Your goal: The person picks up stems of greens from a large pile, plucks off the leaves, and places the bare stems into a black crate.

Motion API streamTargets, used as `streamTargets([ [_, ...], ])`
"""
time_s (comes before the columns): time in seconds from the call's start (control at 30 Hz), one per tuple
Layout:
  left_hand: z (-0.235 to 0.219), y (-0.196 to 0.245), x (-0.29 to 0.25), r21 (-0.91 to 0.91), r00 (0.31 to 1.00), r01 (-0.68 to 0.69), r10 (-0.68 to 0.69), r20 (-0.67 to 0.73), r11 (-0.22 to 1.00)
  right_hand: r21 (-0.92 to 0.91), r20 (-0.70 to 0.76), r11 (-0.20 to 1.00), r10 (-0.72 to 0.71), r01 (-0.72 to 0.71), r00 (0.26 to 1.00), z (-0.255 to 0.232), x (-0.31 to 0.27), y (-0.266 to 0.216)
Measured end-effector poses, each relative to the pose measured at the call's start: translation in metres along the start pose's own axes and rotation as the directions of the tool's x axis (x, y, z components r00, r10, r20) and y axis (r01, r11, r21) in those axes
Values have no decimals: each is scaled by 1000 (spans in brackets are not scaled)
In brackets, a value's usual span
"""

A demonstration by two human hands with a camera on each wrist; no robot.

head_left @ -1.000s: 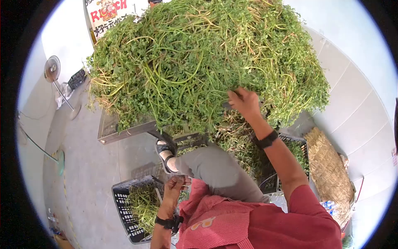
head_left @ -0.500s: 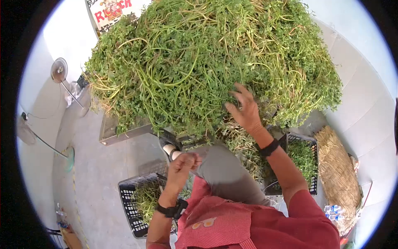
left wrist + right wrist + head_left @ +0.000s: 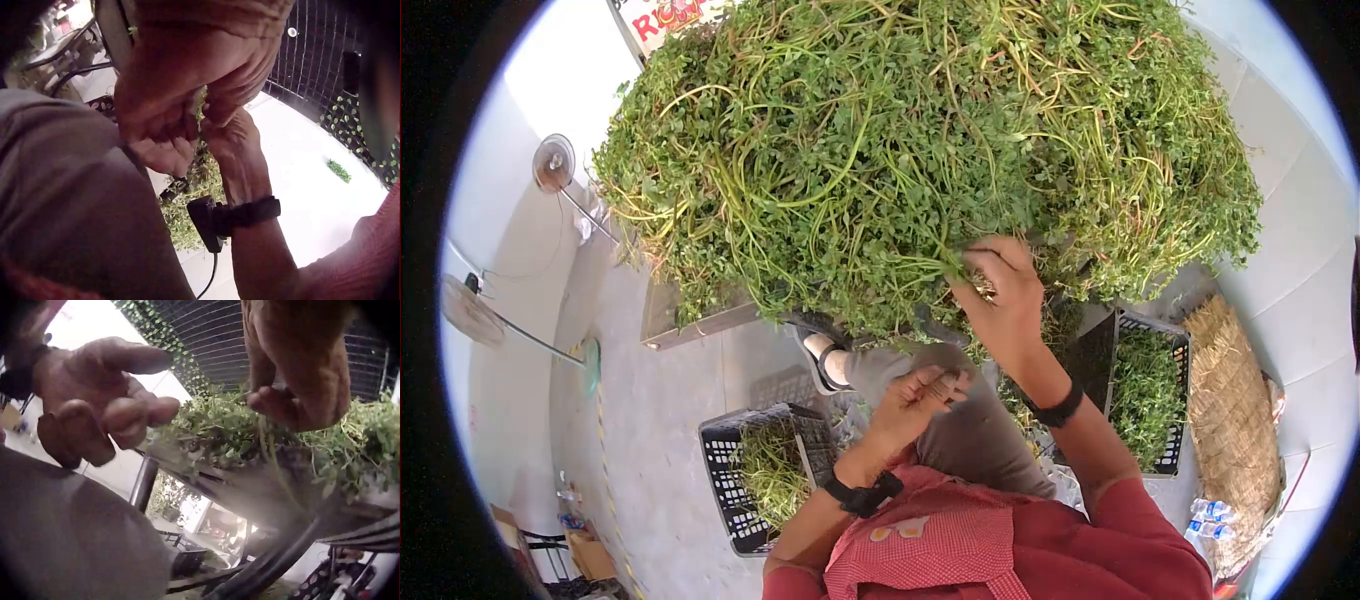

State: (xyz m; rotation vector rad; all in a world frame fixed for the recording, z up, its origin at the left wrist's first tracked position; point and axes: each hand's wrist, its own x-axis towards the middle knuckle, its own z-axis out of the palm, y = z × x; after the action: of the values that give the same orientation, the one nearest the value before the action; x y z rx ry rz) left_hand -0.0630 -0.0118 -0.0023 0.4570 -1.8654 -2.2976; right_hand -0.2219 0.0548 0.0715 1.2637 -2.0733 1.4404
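A large heap of leafy green stems (image 3: 820,170) covers the table (image 3: 700,318) in front of me. At its near edge my right hand (image 3: 1012,300) pinches a green stem (image 3: 935,265) between thumb and fingers. The right wrist view shows the same hand (image 3: 300,369) at the greens, with a thin stalk (image 3: 269,447) hanging below its fingertips. My left hand (image 3: 915,405) hovers over the grey trouser leg (image 3: 980,440), palm up. Its fingers are loosely bent with nothing between them, as the left hand (image 3: 103,400) in the right wrist view also shows.
Black crates stand on both sides: the left crate (image 3: 720,480) holds pale stems, the right crate (image 3: 1175,400) fresh greens. Beyond the right one lie a straw mat roll (image 3: 1230,400) and water bottles (image 3: 1212,520). Fans (image 3: 555,165) stand at the left.
My left hand has moved up and right from beside the left crate to over the leg. The right hand spread its fingers, then closed on a stem at the heap's edge.
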Motion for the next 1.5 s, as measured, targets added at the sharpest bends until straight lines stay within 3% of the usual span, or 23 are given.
streamTargets([
  [0.03, 4, 2, 0, -9, 999, 21, -21, 27, 1000, 165, 83, 964, 196, -207, 977, -2, -5, -1],
  [0.1, 12, 0, -1, -26, 997, 56, -55, 60, 998, 183, 110, 961, 189, -206, 976, -4, -17, 6],
  [0.13, 15, 0, 1, -137, 997, 45, -36, 66, 990, 468, 276, 783, 312, -410, 909, -4, -23, 12],
  [0.17, 16, 1, 3, -246, 997, 34, -17, 69, 969, 654, 461, 481, 359, -584, 812, -2, -29, 16],
  [0.23, 13, 7, 9, -405, 995, 53, -14, 101, 913, 721, 475, 390, 322, -572, 819, -4, -35, 16],
  [0.3, 8, 10, 12, -556, 992, 71, 0, 126, 828, 763, 613, 9, 309, -646, 727, -9, -43, 10],
  [0.33, 5, 12, 10, -586, 994, 38, 32, 109, 809, 755, 643, -60, 266, -653, 719, -9, -49, 9],
  [0.4, 2, 15, 2, -607, 993, -81, 117, 18, 791, 735, 658, -52, 295, -676, 693, -7, -61, 7],
  [0.63, -10, 0, -24, -444, 981, -158, 88, -175, 882, 707, 678, -67, 345, -704, 649, 1, -107, 15],
  [0.7, -11, -8, -27, -439, 970, -178, 82, -230, 881, 541, 767, 8, 406, -841, 497, -7, -111, 9],
  [0.73, -14, -12, -29, -444, 967, -195, 96, -237, 875, 538, 767, -1, 414, -843, 490, -16, -107, 2],
  [0.8, -21, -16, -33, -442, 965, -193, 89, -246, 876, -42, 770, 479, 575, -877, 277, -43, -90, -11],
  [0.83, -23, -18, -33, -447, 966, -183, 77, -245, 876, -49, 770, 470, 579, -881, 266, -56, -87, -8],
  [0.9, -25, -23, -35, -449, 966, -173, 62, -251, 877, 62, 586, 705, 547, -707, 598, -80, -85, -1],
  [0.93, -26, -23, -35, -451, 969, -159, 50, -244, 878, 59, 583, 696, 558, -716, 590, -84, -77, -4],
  [1.0, -23, -19, -34, -472, 986, -106, 30, -167, 875, 204, 536, 929, 160, -310, 829, -90, -59, -6],
  [1.03, -20, -16, -34, -475, 987, -100, 26, -159, 874, 198, 533, 928, 167, -314, 829, -82, -58, -3],
  [1.1, -16, -9, -35, -508, 983, -122, 34, -178, 852, 350, 539, 933, -129, -82, 833, -54, -62, 3],
  [1.23, -20, -3, -38, -523, 992, -111, 64, -106, 845, 306, 628, 950, -253, 65, 736, -30, -75, 13],
  [1.33, -19, -6, -33, -566, 994, -107, 69, -89, 818, 275, 705, 961, -222, 29, 673, -31, -79, 16],
  [1.4, -19, -6, -29, -563, 992, -113, 58, -114, 819, 175, 860, 964, -52, -198, 507, -37, -79, 21],
  [1.43, -18, -5, -27, -563, 992, -106, 52, -111, 820, 174, 860, 963, -48, -204, 508, -40, -82, 24],
  [1.5, -16, -2, -24, -588, 989, -128, 56, -138, 798, 338, 793, 839, -9, -427, 609, -42, -90, 32],
])
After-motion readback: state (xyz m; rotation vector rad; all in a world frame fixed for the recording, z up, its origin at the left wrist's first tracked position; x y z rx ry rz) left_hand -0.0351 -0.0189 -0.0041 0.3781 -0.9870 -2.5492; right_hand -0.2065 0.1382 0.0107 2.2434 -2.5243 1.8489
